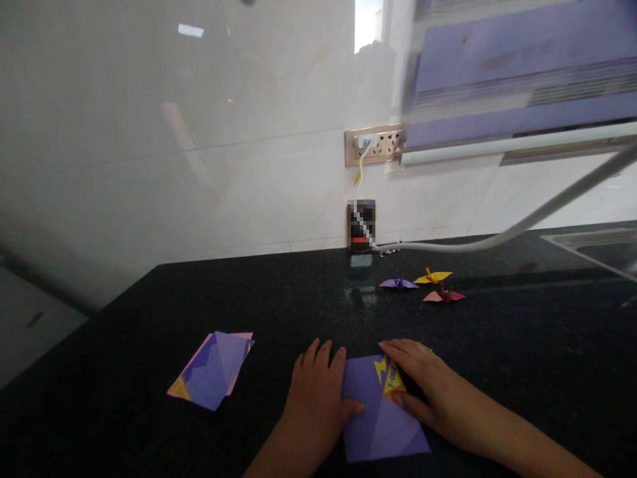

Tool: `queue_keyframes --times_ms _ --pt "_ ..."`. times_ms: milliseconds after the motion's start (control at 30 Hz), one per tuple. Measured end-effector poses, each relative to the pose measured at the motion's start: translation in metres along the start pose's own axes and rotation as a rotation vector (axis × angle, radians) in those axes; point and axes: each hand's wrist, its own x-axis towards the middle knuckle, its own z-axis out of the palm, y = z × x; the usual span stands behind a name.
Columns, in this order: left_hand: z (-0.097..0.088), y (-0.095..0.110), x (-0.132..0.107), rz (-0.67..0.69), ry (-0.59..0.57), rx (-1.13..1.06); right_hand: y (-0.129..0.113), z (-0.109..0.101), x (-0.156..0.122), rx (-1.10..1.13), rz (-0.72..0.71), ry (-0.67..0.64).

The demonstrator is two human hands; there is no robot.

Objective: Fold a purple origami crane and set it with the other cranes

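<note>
A purple sheet of paper (368, 425) with a yellow printed patch lies on the dark counter in front of me. My left hand (316, 392) rests flat at its left edge, fingers stretched and spread on the counter, the thumb on the paper. Along the right edge is my right hand (423, 378): its fingers reach out straight at the top corner, and its thumb touches the paper lower down, apart from them. The yellow patch shows between thumb and fingers. Part of the right edge is hidden under this hand.
Purple and pink sheets (213, 372) lie stacked to the left. Farther back sit a purple paper crane (399, 283), a yellow crane (434, 276) and a red crane (444, 295). Behind them, a phone-like device (361, 222) leans on the wall, below a socket (383, 144); a white cable (448, 247) runs right.
</note>
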Motion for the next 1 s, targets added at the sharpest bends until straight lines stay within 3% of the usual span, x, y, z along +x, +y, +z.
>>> queue_keyframes --times_ms 367,633,767,900,1000 --pt "0.009 -0.008 0.001 0.067 0.005 -0.052 -0.005 0.004 0.004 0.024 0.029 0.030" --pt "0.011 -0.009 -0.001 0.147 0.148 -0.208 -0.011 0.004 0.009 0.096 0.034 0.114" --pt "0.008 -0.003 -0.003 0.050 0.186 -0.588 -0.007 0.006 0.009 0.298 0.068 0.156" --pt "0.010 0.003 -0.002 0.017 -0.040 -1.247 -0.006 0.005 0.005 0.568 0.137 0.145" --pt "0.015 0.006 -0.001 -0.031 -0.145 -1.519 -0.005 0.005 0.003 0.714 0.172 0.116"
